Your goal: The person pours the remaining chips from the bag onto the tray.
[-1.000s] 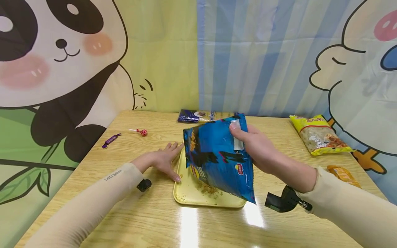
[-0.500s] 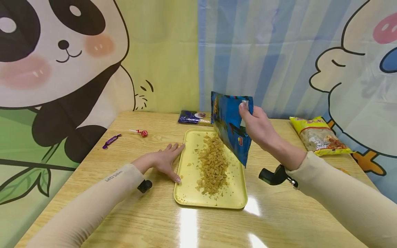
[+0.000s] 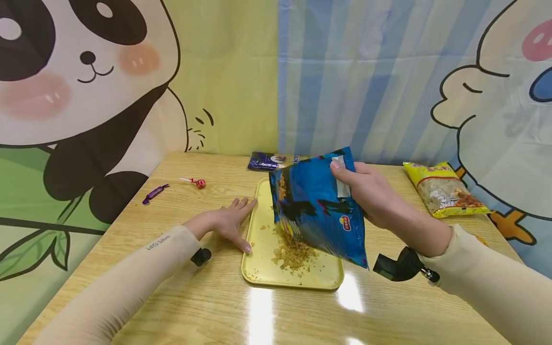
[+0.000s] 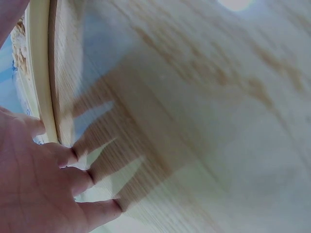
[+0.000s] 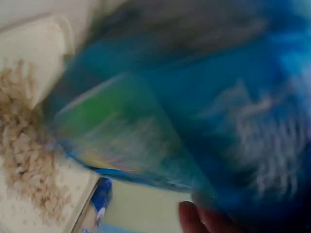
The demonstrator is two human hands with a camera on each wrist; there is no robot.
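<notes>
With its thumb on the front and fingers behind, my right hand (image 3: 376,195) grips a blue snack bag (image 3: 316,206) by its far right corner. The bag tilts over a yellow tray (image 3: 264,270), its lower left end down near a heap of crushed chips (image 3: 292,256). Much of the heap is hidden behind the bag. My left hand (image 3: 228,225) lies at the tray's left edge, fingers spread and thumb touching the rim. In the left wrist view the fingers rest beside the tray wall (image 4: 41,73). Motion blurs the bag (image 5: 160,97) in the right wrist view.
A purple wrapped candy (image 3: 155,194) and a red lollipop (image 3: 200,183) lie at the left. Behind the tray is a dark blue packet (image 3: 263,161). A yellow snack bag (image 3: 446,191) lies at the right. An orange packet is mostly hidden behind the right sleeve (image 3: 483,273).
The right hand swung the bag up and back, uncovering the heap of chips, then brought it down toward me over the tray again. The left hand stayed put.
</notes>
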